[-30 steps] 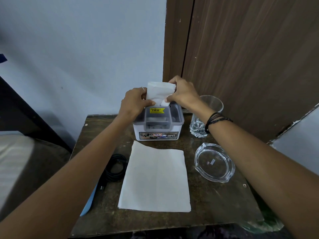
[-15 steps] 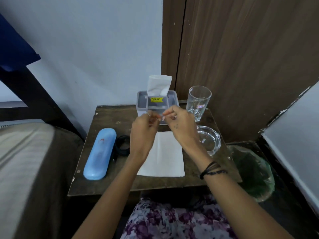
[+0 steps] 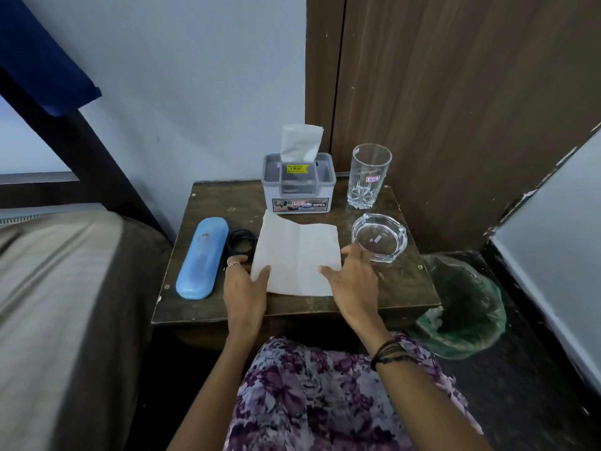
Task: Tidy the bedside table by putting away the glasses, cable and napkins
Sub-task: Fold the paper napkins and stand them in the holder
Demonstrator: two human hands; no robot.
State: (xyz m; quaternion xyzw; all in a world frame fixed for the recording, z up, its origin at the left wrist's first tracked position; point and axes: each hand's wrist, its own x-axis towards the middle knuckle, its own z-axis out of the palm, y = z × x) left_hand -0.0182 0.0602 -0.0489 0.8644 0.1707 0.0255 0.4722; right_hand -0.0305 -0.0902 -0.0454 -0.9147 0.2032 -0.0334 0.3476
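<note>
A flat white napkin [image 3: 296, 255] lies in the middle of the brown bedside table [image 3: 401, 281]. My left hand [image 3: 245, 288] has its thumb on the napkin's near left corner with the fingers curled at its edge. My right hand [image 3: 353, 281] holds the near right corner the same way. Behind stands the grey napkin box [image 3: 299, 193] with a folded napkin [image 3: 300, 141] sticking up out of its slot. A closed blue glasses case [image 3: 201, 258] lies at the left. Between the case and the flat napkin sits a coiled black cable [image 3: 242, 244].
A tall drinking glass [image 3: 369, 175] stands at the back right, a glass ashtray [image 3: 379, 237] in front of it, close to my right hand. A green-lined bin [image 3: 465, 307] stands on the floor to the right. A bed [image 3: 48, 304] borders the table's left side.
Both hands left the napkin standing in the box, drew back toward me and came down on the flat napkin's near corners. The view pulled back from the table.
</note>
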